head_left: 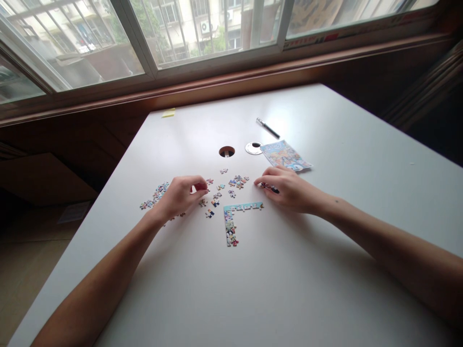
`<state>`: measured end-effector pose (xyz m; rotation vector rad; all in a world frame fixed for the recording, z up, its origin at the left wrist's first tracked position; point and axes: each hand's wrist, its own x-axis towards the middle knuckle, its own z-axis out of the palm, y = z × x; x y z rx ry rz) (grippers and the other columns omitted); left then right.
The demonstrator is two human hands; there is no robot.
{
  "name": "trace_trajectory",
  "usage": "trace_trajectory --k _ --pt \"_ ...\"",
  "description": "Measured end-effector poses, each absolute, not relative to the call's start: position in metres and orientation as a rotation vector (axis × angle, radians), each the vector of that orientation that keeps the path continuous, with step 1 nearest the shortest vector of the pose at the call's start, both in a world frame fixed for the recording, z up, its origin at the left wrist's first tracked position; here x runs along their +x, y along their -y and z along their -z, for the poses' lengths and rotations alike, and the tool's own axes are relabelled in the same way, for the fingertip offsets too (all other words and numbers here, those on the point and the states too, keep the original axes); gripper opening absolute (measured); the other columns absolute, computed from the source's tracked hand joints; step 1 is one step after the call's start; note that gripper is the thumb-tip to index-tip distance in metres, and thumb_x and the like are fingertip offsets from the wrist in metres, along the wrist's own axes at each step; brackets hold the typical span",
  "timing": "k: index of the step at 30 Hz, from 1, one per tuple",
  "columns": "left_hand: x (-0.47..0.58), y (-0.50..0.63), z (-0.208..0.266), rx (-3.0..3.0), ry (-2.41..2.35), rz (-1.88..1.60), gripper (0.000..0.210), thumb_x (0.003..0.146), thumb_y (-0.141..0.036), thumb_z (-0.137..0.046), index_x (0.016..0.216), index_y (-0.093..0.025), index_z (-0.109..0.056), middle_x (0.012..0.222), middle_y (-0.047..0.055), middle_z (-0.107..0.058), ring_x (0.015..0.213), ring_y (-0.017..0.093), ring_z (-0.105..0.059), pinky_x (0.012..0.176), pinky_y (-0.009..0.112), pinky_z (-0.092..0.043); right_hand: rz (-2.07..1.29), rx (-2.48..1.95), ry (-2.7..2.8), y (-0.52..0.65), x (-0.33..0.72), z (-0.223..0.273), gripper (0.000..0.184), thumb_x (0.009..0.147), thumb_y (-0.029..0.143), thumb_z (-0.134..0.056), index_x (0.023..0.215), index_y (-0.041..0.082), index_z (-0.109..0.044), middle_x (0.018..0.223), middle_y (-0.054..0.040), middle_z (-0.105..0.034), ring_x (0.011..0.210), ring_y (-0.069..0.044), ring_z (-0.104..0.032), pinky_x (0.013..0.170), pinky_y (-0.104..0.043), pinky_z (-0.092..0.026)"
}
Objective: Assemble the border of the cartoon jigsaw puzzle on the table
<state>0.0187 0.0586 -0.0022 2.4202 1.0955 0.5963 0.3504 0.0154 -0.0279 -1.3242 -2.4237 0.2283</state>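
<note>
My left hand (183,193) has thumb and forefinger pinched together among loose jigsaw pieces (217,195); a small bit of a jigsaw piece shows at the fingertips. Beyond its wrist and partly behind it lies a larger heap of pieces (158,194). My right hand (282,189) rests low over several pieces (268,187), fingers apart and partly covering them. Between the hands, nearer to me, an L-shaped joined strip of jigsaw (229,226) lies flat, with a light blue top edge. Another small cluster of pieces (238,181) sits just beyond it.
A colourful printed packet (285,155) lies beyond my right hand, beside a round metal cover (252,150). A cable hole (226,152) opens in the white table (202,289). Farther back are a pen (268,127) and a yellow sticky note (168,113), below the window.
</note>
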Motion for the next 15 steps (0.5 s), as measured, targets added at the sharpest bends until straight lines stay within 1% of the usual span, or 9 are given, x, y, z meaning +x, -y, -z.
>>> trace_trajectory --k 2,5,7,10,15 --pt "0.0185 -0.0583 0.0022 2.421 -1.119 -0.603 0.006 0.087 -0.02 -0.065 0.09 -0.019 -0.07 0.084 0.0 -0.072 0.072 0.012 -0.062 0.068 0.026 -0.051 -0.232 -1.328 2.409 -0.0154 0.3503 0.0281 0.03 0.093 0.023 -0.048 0.113 0.021 -0.071 0.1 -0.0117 -0.064 0.094 -0.026 -0.057 0.088 -0.044 -0.046" --pt "0.0187 -0.0588 0.0028 2.418 -1.091 -0.619 0.018 0.091 -0.017 -0.059 0.103 -0.021 -0.072 0.099 0.003 -0.073 0.076 0.012 -0.063 0.071 0.027 -0.053 -0.244 -1.323 2.387 -0.0152 0.3497 0.028 0.031 0.093 0.022 -0.047 0.114 0.019 -0.071 0.101 -0.0131 -0.062 0.094 -0.026 -0.058 0.087 -0.043 -0.047" --pt "0.0183 -0.0602 0.0039 2.411 -1.097 -0.637 0.022 0.091 -0.016 -0.057 0.105 -0.022 -0.074 0.104 0.005 -0.072 0.081 0.013 -0.065 0.076 0.029 -0.055 -0.246 -1.321 2.385 -0.015 0.3494 0.028 0.031 0.094 0.022 -0.047 0.113 0.019 -0.071 0.102 -0.0132 -0.061 0.094 -0.026 -0.058 0.086 -0.043 -0.048" --pt "0.0167 -0.0631 0.006 2.379 -1.192 -0.705 0.023 0.089 -0.014 -0.059 0.105 -0.019 -0.074 0.101 0.006 -0.072 0.084 0.015 -0.067 0.081 0.031 -0.058 -0.242 -1.323 2.394 -0.0149 0.3495 0.0283 0.031 0.095 0.023 -0.046 0.111 0.02 -0.072 0.102 -0.0127 -0.061 0.094 -0.026 -0.058 0.086 -0.043 -0.048" --pt "0.0136 -0.066 0.0079 2.331 -1.299 -0.743 0.026 0.083 -0.016 -0.066 0.107 -0.018 -0.074 0.098 0.006 -0.074 0.08 0.016 -0.069 0.083 0.034 -0.06 -0.246 -1.309 2.388 -0.0147 0.3496 0.0277 0.03 0.095 0.024 -0.047 0.109 0.021 -0.073 0.101 -0.0124 -0.062 0.092 -0.025 -0.059 0.083 -0.042 -0.048"
